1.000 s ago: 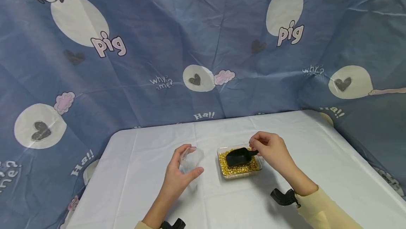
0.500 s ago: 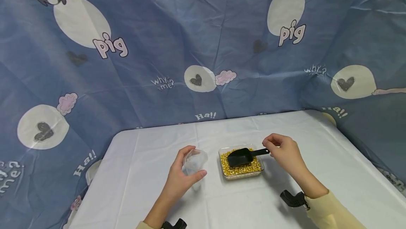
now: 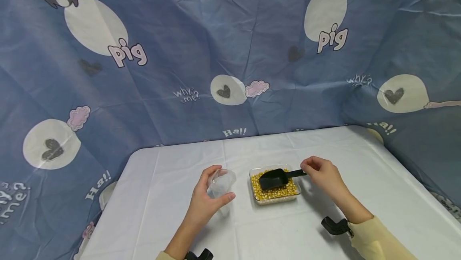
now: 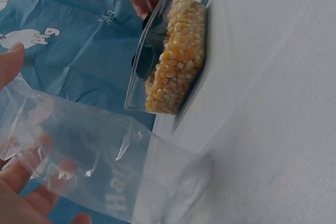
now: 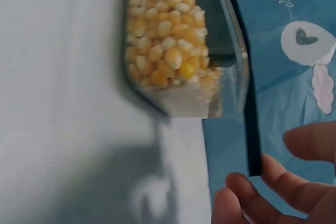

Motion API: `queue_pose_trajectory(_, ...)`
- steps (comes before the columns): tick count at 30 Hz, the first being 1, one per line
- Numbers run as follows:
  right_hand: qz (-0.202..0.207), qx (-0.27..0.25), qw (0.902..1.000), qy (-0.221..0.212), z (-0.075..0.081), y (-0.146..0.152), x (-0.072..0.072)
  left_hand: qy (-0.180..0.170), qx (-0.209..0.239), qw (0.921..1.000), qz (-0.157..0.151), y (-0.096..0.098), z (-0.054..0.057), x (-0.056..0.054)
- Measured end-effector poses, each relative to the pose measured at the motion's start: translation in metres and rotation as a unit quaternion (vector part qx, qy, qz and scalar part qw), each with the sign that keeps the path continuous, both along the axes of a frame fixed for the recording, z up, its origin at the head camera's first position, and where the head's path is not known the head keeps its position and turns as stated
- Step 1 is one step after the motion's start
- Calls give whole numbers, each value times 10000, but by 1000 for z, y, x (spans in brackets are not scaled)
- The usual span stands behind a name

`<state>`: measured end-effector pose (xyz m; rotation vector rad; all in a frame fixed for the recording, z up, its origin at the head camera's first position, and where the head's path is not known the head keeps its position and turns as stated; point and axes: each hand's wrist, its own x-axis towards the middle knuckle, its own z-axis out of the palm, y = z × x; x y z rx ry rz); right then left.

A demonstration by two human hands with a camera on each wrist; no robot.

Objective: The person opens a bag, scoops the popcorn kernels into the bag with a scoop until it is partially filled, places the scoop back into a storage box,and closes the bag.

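Observation:
My left hand [image 3: 204, 201] curls its fingers and thumb round a clear plastic bag [image 3: 221, 183] standing upright on the table. In the left wrist view the bag [image 4: 100, 145] looks empty, its mouth near the thumb. Right of it sits a clear rectangular container [image 3: 276, 201] with yellow corn kernels [image 3: 282, 192]. A black scoop [image 3: 273, 179] lies on the corn, its handle jutting over the right rim. At that handle's end is my right hand [image 3: 325, 175]. In the right wrist view a finger touches the handle [image 5: 254, 150], while the thumb [image 5: 312, 141] stands apart from it.
A white cloth [image 3: 180, 164] covers the table. Behind it hangs a blue printed curtain [image 3: 155, 76]. Each wrist carries a black camera mount, the right one [image 3: 335, 226] hanging just above the table.
My right hand has moved right along the scoop's handle to its end, then slightly down, baring more of the handle. The left hand and the bag have barely moved.

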<state>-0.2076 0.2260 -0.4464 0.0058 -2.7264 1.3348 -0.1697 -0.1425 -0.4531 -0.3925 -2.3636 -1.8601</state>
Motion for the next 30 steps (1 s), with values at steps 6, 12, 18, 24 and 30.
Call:
queue_pose_trajectory(6, 47, -445, 9967, -683, -8, -4, -2, 42, 64, 10000, -19, 0, -3, -1)
queue_pose_trajectory(12, 151, -671, 9927, -990, -13, -6, -4, 204, 178, 9996, -106, -1, -4, -1)
queue_pose_trajectory(18, 277, -502, 9924, -1088, -19, -7, -4, 332, 198, 9991, -197, -1, -4, -2)
queue_pose_trajectory(24, 341, -784, 9892, -1191, -22, -8, -5, 322, 172, 9992, -157, -2, -4, -1)
queue_pose_trajectory(30, 369, -1433, 9797, -1353, -20, -5, -5, 340, 257, 9989, -188, -2, -5, -2)
